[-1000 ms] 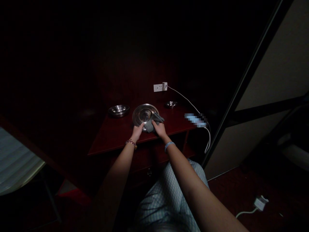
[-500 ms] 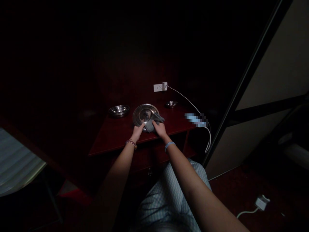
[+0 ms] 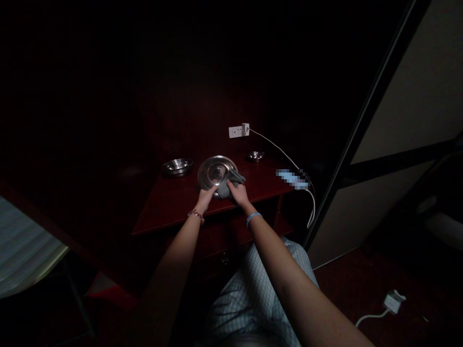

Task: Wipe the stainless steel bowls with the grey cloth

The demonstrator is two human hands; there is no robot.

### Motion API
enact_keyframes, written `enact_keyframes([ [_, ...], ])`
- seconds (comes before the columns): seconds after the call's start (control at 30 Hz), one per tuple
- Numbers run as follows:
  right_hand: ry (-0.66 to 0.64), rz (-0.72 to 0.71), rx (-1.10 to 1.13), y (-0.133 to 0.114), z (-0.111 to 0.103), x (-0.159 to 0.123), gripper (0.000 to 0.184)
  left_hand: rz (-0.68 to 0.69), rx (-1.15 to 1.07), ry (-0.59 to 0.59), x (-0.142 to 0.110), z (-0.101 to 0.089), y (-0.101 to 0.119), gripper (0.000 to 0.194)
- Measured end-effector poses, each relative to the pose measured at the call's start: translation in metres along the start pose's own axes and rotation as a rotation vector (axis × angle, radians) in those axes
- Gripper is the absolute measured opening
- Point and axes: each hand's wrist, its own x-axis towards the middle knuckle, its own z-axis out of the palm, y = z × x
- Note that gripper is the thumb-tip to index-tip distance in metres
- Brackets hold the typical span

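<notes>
A round, shiny steel plate (image 3: 209, 169) is held tilted toward me above the front of the dark red desk (image 3: 155, 207). My left hand (image 3: 206, 196) grips its lower rim, thumb on the inner face. At the plate's lower right, my right hand (image 3: 238, 193) is closed on a grey cloth (image 3: 224, 189), which lies against the rim and face. The fingers of both hands behind the plate and cloth are hidden. To the left stands a stack of steel bowls or plates (image 3: 177, 166); a small steel bowl (image 3: 255, 156) sits behind to the right.
A wall socket (image 3: 236, 131) holds a white charger (image 3: 246, 128), its cable (image 3: 275, 144) running to a blurred-out blue item (image 3: 292, 179) at the desk's right. A white plug-like block (image 3: 393, 301) with a cord lies on the floor. A panelled door or partition (image 3: 398, 173) stands at right.
Hardly anything differs. The view has shifted very slightly, and both hands keep their hold on the plate and the cloth.
</notes>
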Motion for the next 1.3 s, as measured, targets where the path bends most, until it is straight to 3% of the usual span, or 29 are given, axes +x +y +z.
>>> enact_keyframes([
  [0.27, 0.015, -0.001, 0.007, 0.0025, 0.0015, 0.0017, 0.04, 0.008, 0.009, -0.006, 0.0012, -0.0011, -0.0014, 0.035],
  [0.93, 0.004, -0.008, -0.028, 0.0034, 0.0012, 0.0019, 0.04, -0.023, 0.049, 0.042, 0.0041, -0.0016, -0.0036, 0.017],
  [1.3, 0.0, -0.006, -0.011, 0.0022, 0.0011, 0.002, 0.038, 0.014, 0.006, 0.001, 0.0002, 0.0004, 0.0003, 0.028],
])
